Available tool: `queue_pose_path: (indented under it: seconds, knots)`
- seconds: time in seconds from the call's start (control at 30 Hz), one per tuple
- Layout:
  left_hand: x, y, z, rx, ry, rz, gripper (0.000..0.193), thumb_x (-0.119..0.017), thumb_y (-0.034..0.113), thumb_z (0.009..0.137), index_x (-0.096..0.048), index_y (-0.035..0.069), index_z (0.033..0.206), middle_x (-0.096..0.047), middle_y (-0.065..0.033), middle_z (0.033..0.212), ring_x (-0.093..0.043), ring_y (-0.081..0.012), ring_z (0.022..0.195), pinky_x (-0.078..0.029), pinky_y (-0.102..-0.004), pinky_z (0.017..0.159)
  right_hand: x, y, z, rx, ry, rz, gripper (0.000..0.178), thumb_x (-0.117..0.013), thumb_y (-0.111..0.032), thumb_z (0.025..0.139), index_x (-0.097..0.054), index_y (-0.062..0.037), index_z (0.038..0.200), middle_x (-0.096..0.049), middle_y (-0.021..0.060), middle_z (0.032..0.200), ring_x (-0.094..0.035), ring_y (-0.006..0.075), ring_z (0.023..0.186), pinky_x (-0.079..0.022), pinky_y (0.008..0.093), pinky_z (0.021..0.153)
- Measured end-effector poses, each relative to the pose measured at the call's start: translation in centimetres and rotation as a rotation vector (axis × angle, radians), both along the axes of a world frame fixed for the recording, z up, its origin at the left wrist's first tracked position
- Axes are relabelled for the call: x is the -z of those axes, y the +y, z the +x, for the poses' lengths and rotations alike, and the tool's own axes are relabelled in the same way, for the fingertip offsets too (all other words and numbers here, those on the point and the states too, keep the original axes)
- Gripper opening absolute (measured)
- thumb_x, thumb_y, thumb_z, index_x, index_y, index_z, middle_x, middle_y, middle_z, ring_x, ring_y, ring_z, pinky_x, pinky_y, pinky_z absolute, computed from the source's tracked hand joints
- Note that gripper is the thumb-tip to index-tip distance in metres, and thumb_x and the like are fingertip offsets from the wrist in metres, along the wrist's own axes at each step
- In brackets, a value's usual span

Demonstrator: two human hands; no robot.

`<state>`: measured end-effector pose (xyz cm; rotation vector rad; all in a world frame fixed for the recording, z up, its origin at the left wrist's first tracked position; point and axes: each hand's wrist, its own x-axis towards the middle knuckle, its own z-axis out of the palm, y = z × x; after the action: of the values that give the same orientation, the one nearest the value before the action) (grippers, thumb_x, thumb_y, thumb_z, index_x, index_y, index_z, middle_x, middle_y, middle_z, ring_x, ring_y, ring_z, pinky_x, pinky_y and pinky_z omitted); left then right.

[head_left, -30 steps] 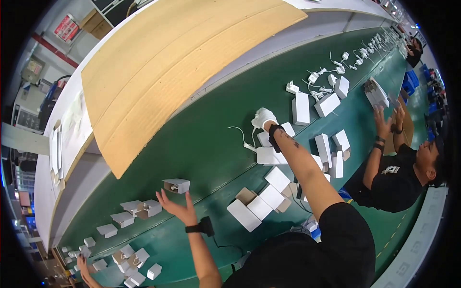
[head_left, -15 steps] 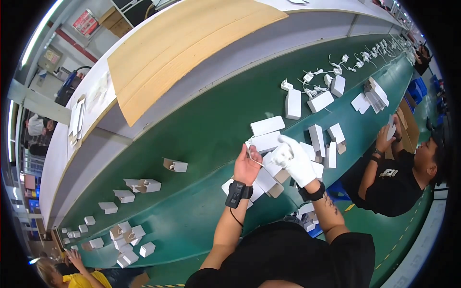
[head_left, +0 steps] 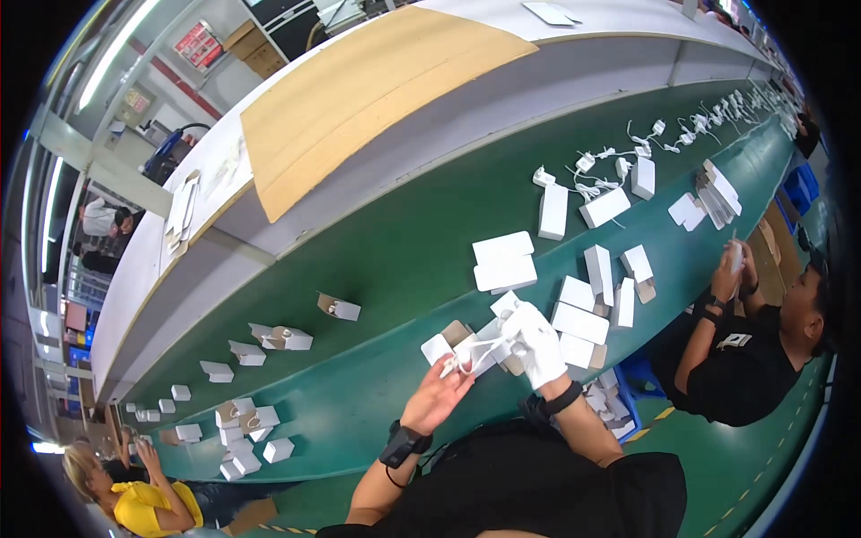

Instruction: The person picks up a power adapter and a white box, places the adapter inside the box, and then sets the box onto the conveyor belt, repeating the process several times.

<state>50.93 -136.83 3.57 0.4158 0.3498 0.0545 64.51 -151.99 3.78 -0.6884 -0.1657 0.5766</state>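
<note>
My bare left hand, palm turned up, pinches one end of a white cable between thumb and fingers. My right hand, in a white glove, is closed on the other part of the cable. White on white hides whether a plug sits in the glove. Below and between the hands lie small white boxes, some with brown open flaps. Right of the glove are more white boxes. Just beyond the hands, white boxes lie side by side on the green belt.
White chargers with cables trail along the far right. Several boxes stand at the left. A shelf with a tan cardboard sheet runs behind. Co-workers sit at right and lower left. A blue bin holds white pieces.
Both hands have come down and nearer to me, the left also leftward. They are farther apart, with the cable stretched between them. The view has shifted slightly.
</note>
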Motion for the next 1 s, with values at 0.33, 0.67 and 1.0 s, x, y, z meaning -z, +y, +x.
queue_pose_path:
  seconds: [0.33,0.67,1.0]
  knots:
    - [0.6,-1.8,-2.7,-0.010,0.093,0.728,0.041,-0.062,-0.004,0.080,-0.042,0.006,0.115,-0.057,-0.0105,0.105,-0.056,-0.0218,0.105,-0.044,-0.0341,0.093,-4.3,1.5,-3.4,-0.011,-0.779,-0.427,0.056,-0.069,-0.017,0.081,-0.045,-0.0030,0.129,-0.059,0.0124,0.115,-0.059,0.0247,0.102,-0.048,0.0324,0.086]
    - [-1.7,-1.5,-0.2,0.136,-0.362,0.459,0.027,-0.059,0.010,0.085,-0.048,0.009,0.109,-0.053,-0.0025,0.094,-0.049,-0.0111,0.087,-0.041,-0.0253,0.079,-4.2,2.3,-1.1,-0.329,0.261,0.365,0.052,-0.065,-0.035,0.084,-0.048,-0.0059,0.124,-0.057,0.0131,0.114,-0.059,0.0238,0.099,-0.051,0.0331,0.080]
    - [-1.7,-4.1,2.2,-0.329,0.015,1.418,0.018,-0.052,0.024,0.094,-0.049,0.008,0.086,-0.049,-0.0001,0.069,-0.043,-0.0089,0.061,-0.038,-0.0248,0.058,2.2,0.2,5.0,-0.220,0.715,0.543,0.052,-0.053,-0.051,0.087,-0.055,-0.0049,0.110,-0.062,0.0090,0.095,-0.062,0.0216,0.076,-0.051,0.0305,0.059]
